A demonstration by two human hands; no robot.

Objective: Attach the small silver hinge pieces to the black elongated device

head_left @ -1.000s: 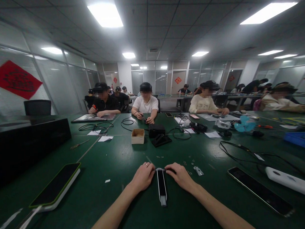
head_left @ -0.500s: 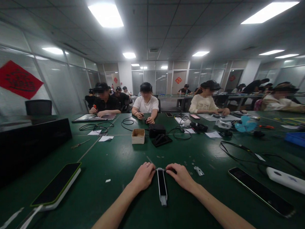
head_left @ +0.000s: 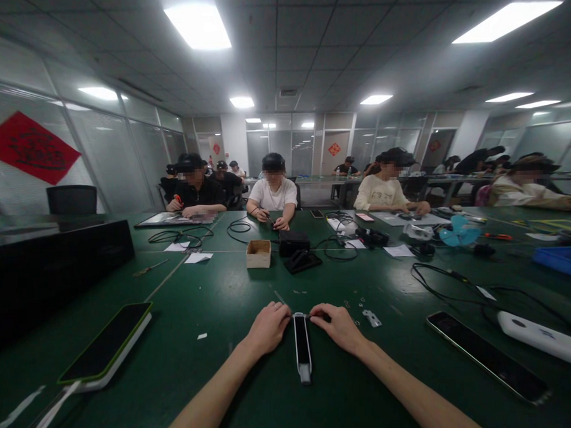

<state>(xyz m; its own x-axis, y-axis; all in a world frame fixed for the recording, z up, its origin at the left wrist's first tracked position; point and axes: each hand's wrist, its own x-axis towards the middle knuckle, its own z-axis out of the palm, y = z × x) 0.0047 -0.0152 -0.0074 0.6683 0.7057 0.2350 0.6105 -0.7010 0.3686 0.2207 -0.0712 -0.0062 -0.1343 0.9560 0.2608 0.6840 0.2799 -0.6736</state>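
Observation:
A slim, long device (head_left: pixel 302 341) with a white frame, a black face and a grey lower end lies on the green table (head_left: pixel 385 385), its length pointing toward me. My left hand (head_left: pixel 269 327) rests by the left of its far end, fingers curled together and the ring finger wearing a ring. On the opposite side, my right hand (head_left: pixel 335 324) has thumb and fingers pinched near the same end. Something small and dark shows at the fingertips of each hand, too small to name. Right of my right hand lie a small metal plate (head_left: pixel 372 318) and several tiny parts.
At left, a green-edged phone (head_left: pixel 107 342) lies on a white block with a cable. Another phone (head_left: pixel 487 357) and a white device (head_left: pixel 545 339) lie right, near black cables (head_left: pixel 449 274). Ahead stand a small box (head_left: pixel 259 255) and a black box (head_left: pixel 293 242). People sit opposite.
The lower end of the slim device has shifted very slightly left. The fingers of my right hand have curled a little more; my left hand is nearly still.

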